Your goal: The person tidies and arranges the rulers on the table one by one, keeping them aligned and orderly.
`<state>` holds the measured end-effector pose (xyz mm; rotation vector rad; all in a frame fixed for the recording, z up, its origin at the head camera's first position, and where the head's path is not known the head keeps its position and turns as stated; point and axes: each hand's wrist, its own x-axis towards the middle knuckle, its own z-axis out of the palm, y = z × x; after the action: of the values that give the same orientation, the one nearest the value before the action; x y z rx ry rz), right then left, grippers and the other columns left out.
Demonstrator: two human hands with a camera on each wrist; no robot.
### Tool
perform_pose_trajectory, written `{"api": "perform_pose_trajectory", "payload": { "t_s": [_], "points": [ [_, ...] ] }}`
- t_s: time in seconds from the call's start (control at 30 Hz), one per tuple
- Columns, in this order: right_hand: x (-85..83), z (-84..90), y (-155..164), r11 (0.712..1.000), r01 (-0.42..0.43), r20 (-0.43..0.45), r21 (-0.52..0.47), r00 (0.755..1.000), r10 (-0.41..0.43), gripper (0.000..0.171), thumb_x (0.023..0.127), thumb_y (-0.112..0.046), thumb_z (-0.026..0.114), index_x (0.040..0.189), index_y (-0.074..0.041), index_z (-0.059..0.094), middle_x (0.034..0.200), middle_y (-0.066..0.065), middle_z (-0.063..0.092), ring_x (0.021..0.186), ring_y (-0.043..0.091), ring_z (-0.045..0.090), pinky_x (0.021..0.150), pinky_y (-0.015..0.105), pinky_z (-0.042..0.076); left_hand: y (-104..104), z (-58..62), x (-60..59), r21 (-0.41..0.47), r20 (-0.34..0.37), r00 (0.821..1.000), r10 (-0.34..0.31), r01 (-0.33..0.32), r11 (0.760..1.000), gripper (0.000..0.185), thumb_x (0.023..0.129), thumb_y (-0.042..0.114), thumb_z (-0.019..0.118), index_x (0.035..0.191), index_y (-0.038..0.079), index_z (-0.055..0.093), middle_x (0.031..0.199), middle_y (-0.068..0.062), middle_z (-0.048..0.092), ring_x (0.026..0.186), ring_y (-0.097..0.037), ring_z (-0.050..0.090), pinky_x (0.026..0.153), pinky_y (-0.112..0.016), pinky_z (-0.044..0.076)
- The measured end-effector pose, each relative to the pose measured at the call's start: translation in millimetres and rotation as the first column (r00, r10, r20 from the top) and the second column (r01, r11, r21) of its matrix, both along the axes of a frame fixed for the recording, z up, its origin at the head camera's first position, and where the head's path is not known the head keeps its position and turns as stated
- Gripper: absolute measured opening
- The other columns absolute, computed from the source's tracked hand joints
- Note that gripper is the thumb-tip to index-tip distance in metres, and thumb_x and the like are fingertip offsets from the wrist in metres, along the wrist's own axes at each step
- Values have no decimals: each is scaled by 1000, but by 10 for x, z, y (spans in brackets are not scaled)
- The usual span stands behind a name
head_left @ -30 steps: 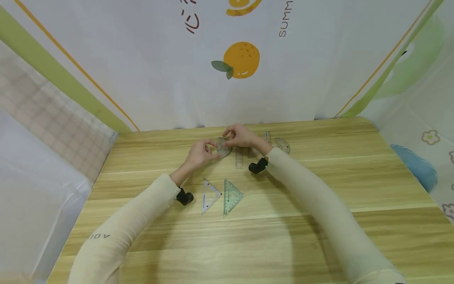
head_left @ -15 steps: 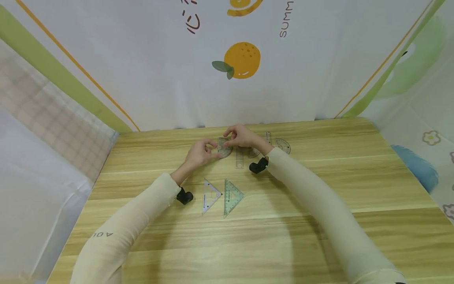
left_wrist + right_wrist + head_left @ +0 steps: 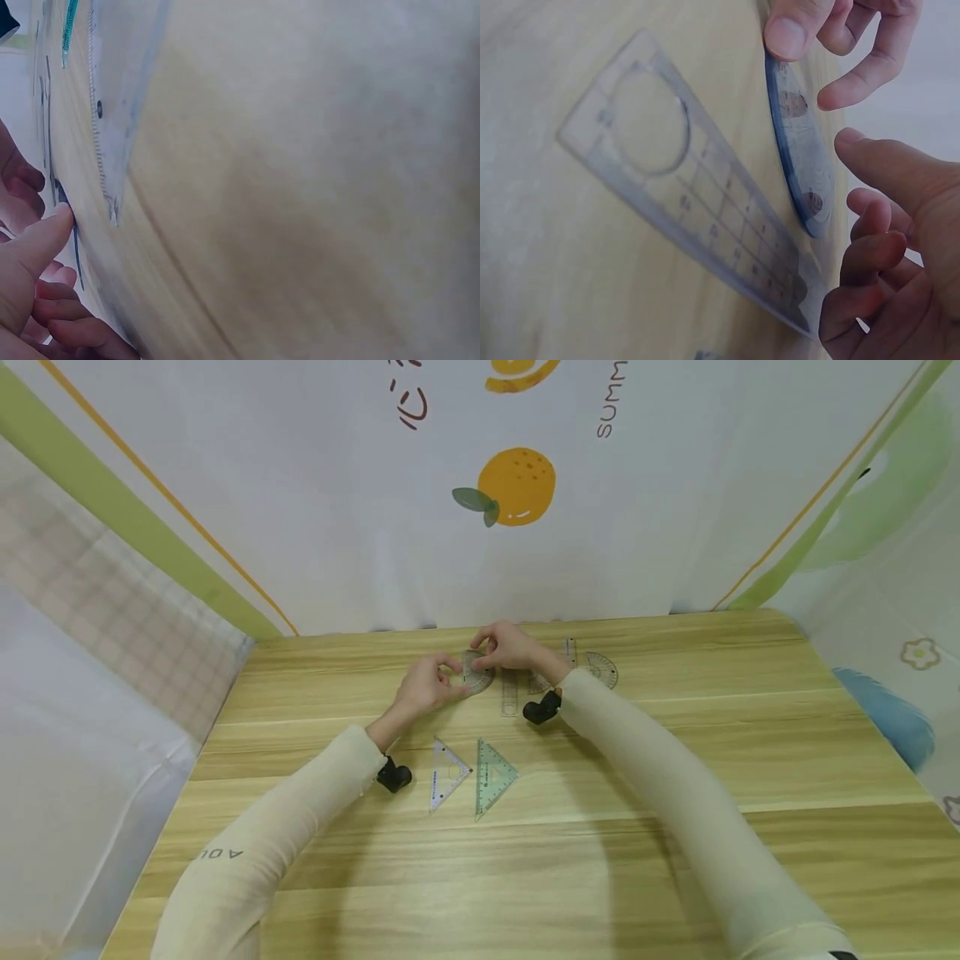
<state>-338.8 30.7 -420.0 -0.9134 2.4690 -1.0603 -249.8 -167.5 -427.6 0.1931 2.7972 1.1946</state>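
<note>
We see a table point(image 3: 675, 827) of pale wood-grain finish, smooth and faintly sheened. The protractor point(image 3: 477, 677), straight ruler point(image 3: 510, 692) and second protractor point(image 3: 602, 668) are clear, glossy plastic with printed scales. One set square point(image 3: 447, 772) is colourless plastic, the other set square point(image 3: 491, 775) green-tinted. The backdrop point(image 3: 337, 527) looks like thin printed cloth; the sleeves point(image 3: 660, 793) are matt cream knit fabric.

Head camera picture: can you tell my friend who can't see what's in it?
Two hands, the left hand and the right hand, meet at a clear protractor at the far side of a wooden table. Nearer lie two clear set squares; a straight ruler and another protractor lie beside the right hand.
</note>
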Motion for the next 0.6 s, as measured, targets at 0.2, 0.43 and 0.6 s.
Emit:
{"api": "perform_pose_trajectory", "payload": {
  "t_s": [0.2,0.43,0.6],
  "points": [
    [-20,-18,-51,1000,1,12,24,1000,-2,40,92,-13,78,125,5,66,75,7,61,58,11,47,56,24,39,6,8,-5,-21,20,1000,4,-4,1000,41,85,20,85,119,4,67,65,-3,57,52,-11,43,49,-25,33],
    [-47,-38,-79,999,-6,10,44,1000,5,43,91,-12,78,127,7,64,74,6,62,58,11,48,55,24,39,23,26,-9,-57,39,999,14,-12,998,42,86,20,85,120,5,67,69,-3,58,55,-11,45,50,-26,34],
    [-39,-12,-89,999,-8,5,48,1000,8,42,92,-13,78,127,7,64,75,6,63,58,11,49,56,24,40,33,29,-14,-66,49,999,10,-7,998,42,86,20,85,120,4,66,66,-2,56,51,-10,41,48,-25,31]
  ]
}}
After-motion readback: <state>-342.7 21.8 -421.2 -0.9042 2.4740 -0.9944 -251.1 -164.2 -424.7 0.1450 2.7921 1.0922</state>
